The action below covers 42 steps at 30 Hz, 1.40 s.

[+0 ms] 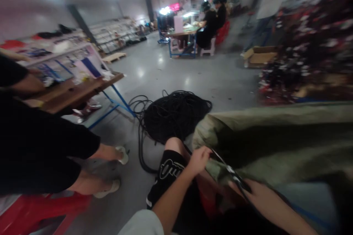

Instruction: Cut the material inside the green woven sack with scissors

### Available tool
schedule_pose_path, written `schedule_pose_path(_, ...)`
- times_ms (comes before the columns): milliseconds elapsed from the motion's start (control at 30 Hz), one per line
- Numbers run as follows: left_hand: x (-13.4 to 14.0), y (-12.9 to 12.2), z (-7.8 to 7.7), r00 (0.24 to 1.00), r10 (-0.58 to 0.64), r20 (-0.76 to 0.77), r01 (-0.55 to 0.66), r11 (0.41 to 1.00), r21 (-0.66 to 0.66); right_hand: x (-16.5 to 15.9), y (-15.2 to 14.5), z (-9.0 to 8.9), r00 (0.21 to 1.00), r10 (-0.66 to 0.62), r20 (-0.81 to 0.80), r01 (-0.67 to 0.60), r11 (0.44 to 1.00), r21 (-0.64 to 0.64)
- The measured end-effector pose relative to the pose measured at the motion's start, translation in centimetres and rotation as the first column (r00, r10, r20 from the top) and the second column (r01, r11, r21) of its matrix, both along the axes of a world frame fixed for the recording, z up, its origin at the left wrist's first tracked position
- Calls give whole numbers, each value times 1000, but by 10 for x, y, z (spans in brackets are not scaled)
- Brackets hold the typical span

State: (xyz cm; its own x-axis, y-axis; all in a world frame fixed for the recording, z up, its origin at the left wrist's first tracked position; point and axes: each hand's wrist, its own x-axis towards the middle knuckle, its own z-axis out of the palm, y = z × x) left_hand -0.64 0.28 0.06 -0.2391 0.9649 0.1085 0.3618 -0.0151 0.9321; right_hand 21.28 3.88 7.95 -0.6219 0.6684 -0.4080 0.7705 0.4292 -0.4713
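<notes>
My left hand (199, 160) is above my knee, fingers pinched together at the upper end of a long, thin black strip with shiny pale patches (231, 171). Lower down to the right, my right hand (255, 192) is closed around the same strip. Motion blur hides what exactly the strip is. Beside both hands spreads an open olive-green sack (278, 170), its rim folded over. On the floor past my knee lies a big tangled heap of black cord (178, 114), with loose loops trailing on its left.
A person in black (41, 143) stands close on my left, by a red plastic stool (52, 209) and a wooden workbench (74, 93). People sit at a far table (183, 33). On the right are a cardboard box (260, 58) and a dark red, white-flecked heap (309, 44).
</notes>
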Motion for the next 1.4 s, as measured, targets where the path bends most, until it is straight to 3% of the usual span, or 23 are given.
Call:
schedule_pose_path(67, 3, -1, 1, 1000, -27, -16, 27, 1000, -11, -5, -5, 17, 998, -56, -5, 55, 992, -113)
schedule_pose_path(200, -2, 2, -1, 996, -26, -80, 32, 997, 66, -10, -3, 28, 992, -122, 16, 123, 992, -18)
schedule_pose_path(367, -11, 3, -3, 991, -132, -3, 132, 991, 19, -8, -2, 32, 987, -140, 83, 133, 988, 85)
schedule_pose_path(500, -8, 3, -2, 994, -93, 65, 95, 995, -18, -7, -3, 31, 989, -129, 79, 127, 991, 34)
schedule_pose_path(833, -5, 5, -8, 999, 13, 31, -15, 998, 53, -2, -1, 34, 985, -141, 103, 142, 990, 4)
schedule_pose_path(1067, -2, 4, -1, 963, -4, -268, 55, 982, 183, -2, -2, 33, 980, -147, 132, 147, 989, 10)
schedule_pose_path(1400, -3, 2, 4, 966, -93, -243, 127, 984, 127, -1, -1, 31, 982, -148, 116, 144, 989, 46)
